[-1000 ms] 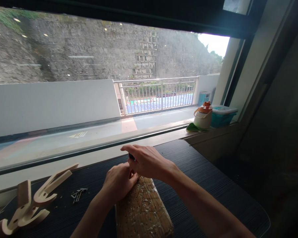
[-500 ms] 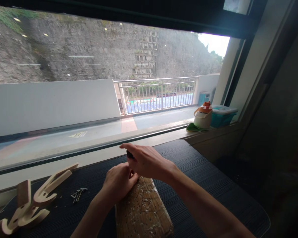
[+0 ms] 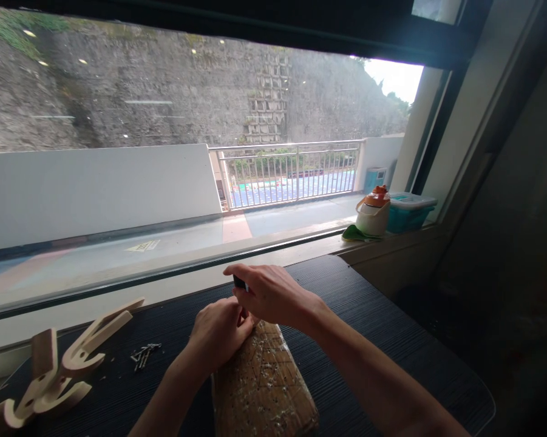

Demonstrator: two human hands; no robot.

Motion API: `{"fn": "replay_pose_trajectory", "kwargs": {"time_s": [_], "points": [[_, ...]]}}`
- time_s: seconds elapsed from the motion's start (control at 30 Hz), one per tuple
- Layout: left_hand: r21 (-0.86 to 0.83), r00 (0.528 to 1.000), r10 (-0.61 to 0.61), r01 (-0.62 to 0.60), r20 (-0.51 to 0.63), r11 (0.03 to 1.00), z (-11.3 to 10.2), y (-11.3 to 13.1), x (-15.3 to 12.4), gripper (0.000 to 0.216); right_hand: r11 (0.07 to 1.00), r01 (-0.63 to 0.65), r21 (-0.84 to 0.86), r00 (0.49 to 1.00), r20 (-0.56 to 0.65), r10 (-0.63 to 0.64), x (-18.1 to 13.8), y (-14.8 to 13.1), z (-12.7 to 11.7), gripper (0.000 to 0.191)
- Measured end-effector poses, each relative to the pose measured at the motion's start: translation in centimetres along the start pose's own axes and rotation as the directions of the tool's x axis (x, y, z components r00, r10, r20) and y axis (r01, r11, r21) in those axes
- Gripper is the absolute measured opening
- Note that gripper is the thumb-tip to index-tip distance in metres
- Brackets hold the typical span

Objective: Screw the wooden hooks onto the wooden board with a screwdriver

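Observation:
A worn brown wooden block, pitted with small holes and pale scuffs, lies on the dark table. Over its far end, my right hand is closed around the dark handle of a small tool. Only the handle's upper end shows, so its kind is unclear. Just below and to the left, my left hand rests at the block's far end with its fingers curled in. Whatever those fingers pinch is hidden behind the hand. Several small metal screws lie in a loose pile left of my left hand.
Curved wooden hooks lie on the black wood-grain table at the left. Along the windowsill stand a white bottle with an orange top and a teal lidded box. A green leaf-shaped item lies beside the bottle.
My right hand has turned slightly, its index finger shifting a little to the right over the handle. My left hand and the block stay in place.

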State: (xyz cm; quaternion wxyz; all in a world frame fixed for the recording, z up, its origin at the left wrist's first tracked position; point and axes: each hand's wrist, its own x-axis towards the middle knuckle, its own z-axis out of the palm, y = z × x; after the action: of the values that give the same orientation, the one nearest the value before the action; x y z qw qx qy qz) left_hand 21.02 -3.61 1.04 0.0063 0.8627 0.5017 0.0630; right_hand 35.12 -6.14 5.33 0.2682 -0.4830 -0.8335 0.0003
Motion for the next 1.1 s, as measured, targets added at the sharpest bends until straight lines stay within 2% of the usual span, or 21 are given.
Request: {"fn": "replay_pose_trajectory", "kwargs": {"time_s": [0.27,0.47,0.73,0.97,1.1], "points": [[-0.034,1.0,0.012,-0.013,-0.009,0.999,0.02,0.02,0.05,0.023,1.0,-0.019,-0.006,1.0,-0.025,0.018,0.03,0.34,-0.05,0.033],[-0.032,1.0,0.001,-0.001,-0.008,0.999,-0.13,0.14,-0.08,0.025,0.999,0.012,-0.037,0.999,-0.041,-0.013,-0.27,0.29,-0.54,0.032],[-0.054,1.0,-0.018,0.017,-0.005,0.998,0.05,0.0,-0.01,0.029,0.998,-0.031,0.052,0.998,-0.054,0.033,0.25,0.51,-0.24,0.022],[-0.03,1.0,0.001,-0.001,-0.008,1.0,-0.12,0.09,-0.03,0.028,0.996,0.003,0.088,0.998,-0.059,0.003,0.14,0.36,-0.37,0.021],[-0.035,1.0,-0.01,0.01,-0.012,0.999,0.0,0.07,-0.01,0.03,0.995,-0.052,0.083,0.998,-0.04,0.056,0.27,0.32,-0.38,0.021]]}}
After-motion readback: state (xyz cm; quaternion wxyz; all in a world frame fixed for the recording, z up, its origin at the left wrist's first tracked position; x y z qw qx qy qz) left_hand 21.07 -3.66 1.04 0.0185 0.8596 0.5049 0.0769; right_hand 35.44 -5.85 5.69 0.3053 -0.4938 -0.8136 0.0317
